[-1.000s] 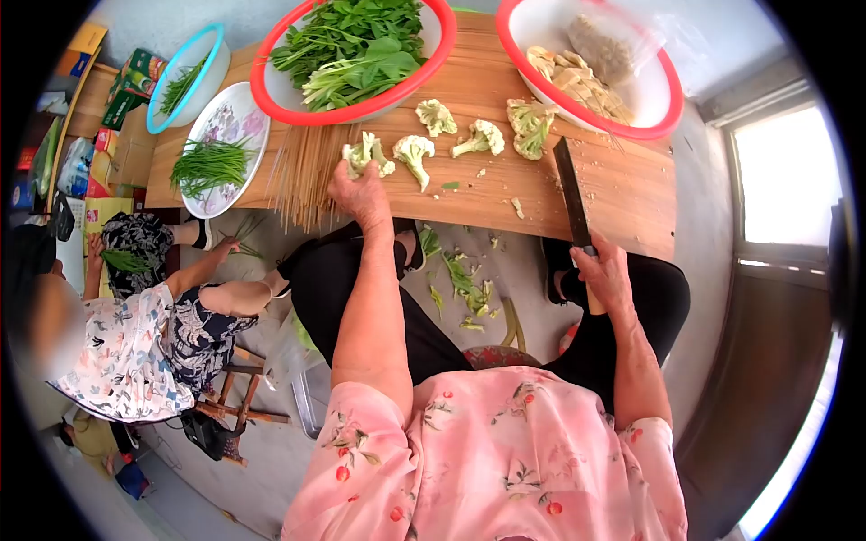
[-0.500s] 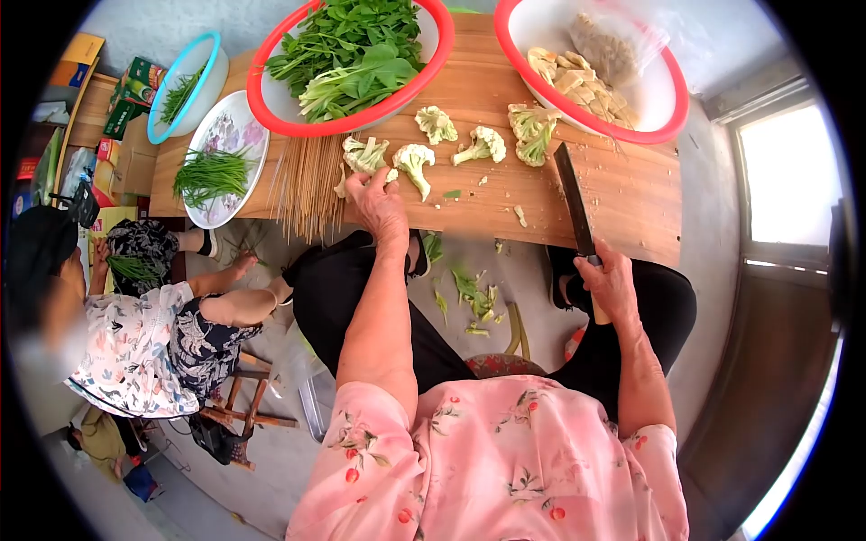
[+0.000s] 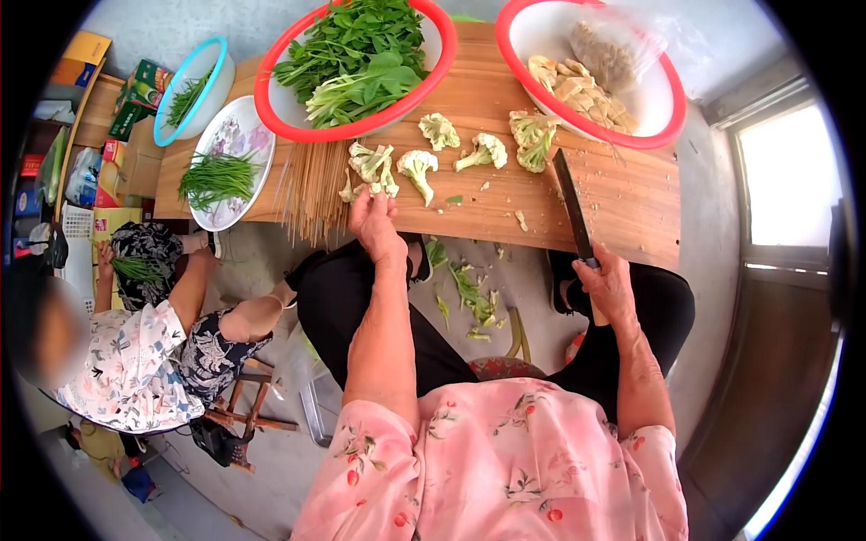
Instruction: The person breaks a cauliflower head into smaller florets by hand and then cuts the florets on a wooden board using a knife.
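Observation:
At the table's near edge, my left hand (image 3: pixel 377 225) has its fingertips closed on a small piece at the lower side of a cauliflower floret (image 3: pixel 370 162). My right hand (image 3: pixel 609 284) grips the handle of a knife (image 3: pixel 575 207), whose dark blade points away from me over the table's right half. Between the two hands lie more florets: an upright one (image 3: pixel 418 171), one behind it (image 3: pixel 439 132), and a wider one (image 3: pixel 483 151). A larger cauliflower piece (image 3: pixel 534 140) rests beside the knife tip.
Wooden skewers (image 3: pixel 316 191) lie left of my left hand. Behind stand a red-rimmed basin of greens (image 3: pixel 397 110) and another red-rimmed basin (image 3: pixel 645 140) with pale pieces. A plate (image 3: pixel 262 144) holds green stalks. At left sits a person (image 3: pixel 135 361) holding greens. Leaf scraps (image 3: pixel 469 293) litter the floor.
My left hand has drawn slightly toward me, its fingers still at the floret. The knife hand has barely moved. The seated person's near arm has pulled back toward their body.

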The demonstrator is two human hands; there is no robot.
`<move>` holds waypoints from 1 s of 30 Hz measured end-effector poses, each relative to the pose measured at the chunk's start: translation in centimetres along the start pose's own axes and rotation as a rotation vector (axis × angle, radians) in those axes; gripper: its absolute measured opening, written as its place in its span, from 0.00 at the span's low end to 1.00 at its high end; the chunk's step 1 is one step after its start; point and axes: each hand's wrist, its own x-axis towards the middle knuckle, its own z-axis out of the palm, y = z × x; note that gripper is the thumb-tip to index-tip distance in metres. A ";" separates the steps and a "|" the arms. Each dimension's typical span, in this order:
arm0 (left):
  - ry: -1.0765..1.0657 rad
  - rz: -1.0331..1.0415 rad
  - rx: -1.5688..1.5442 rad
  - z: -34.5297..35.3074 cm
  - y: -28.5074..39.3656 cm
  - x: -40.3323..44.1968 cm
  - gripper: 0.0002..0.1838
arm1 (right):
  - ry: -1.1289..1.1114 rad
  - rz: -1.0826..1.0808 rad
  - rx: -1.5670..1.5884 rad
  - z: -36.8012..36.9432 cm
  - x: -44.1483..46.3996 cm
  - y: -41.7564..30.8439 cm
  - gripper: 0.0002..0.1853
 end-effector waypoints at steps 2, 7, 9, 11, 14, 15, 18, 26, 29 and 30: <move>-0.068 -0.075 -0.089 -0.5 -0.6 0.1 0.11 | 0.000 0.004 0.002 0.0 0.0 0.2 0.22; -0.147 -0.142 -0.211 -0.5 -0.7 -0.8 0.10 | 0.017 -0.014 -0.012 0.2 0.0 0.5 0.23; -0.184 -0.136 -0.236 -0.1 -0.6 -1.2 0.10 | 0.009 -0.024 -0.026 0.1 0.1 0.7 0.23; -0.319 -0.133 -0.336 0.5 -0.4 -1.8 0.09 | 0.007 -0.032 -0.040 0.2 0.1 1.0 0.22; -0.440 -0.146 -0.382 1.2 -0.1 -2.5 0.09 | 0.024 -0.090 -0.051 0.3 0.1 1.1 0.19; -0.501 -0.157 -0.397 1.4 0.1 -2.9 0.09 | 0.033 -0.085 -0.052 0.3 0.1 1.1 0.19; -0.546 -0.126 -0.336 2.2 0.3 -4.0 0.09 | 0.001 -0.052 -0.016 0.0 -0.1 0.5 0.19; -0.596 -0.079 -0.112 4.1 -1.5 -8.6 0.08 | -0.128 0.081 0.158 -0.7 -1.7 -1.7 0.19; -0.627 -0.122 -0.029 4.7 -2.9 -10.5 0.08 | -0.170 0.059 0.208 0.0 -1.9 -1.8 0.18; -0.657 -0.114 0.028 4.9 -3.3 -11.1 0.08 | -0.197 0.051 0.228 0.1 -1.9 -1.8 0.18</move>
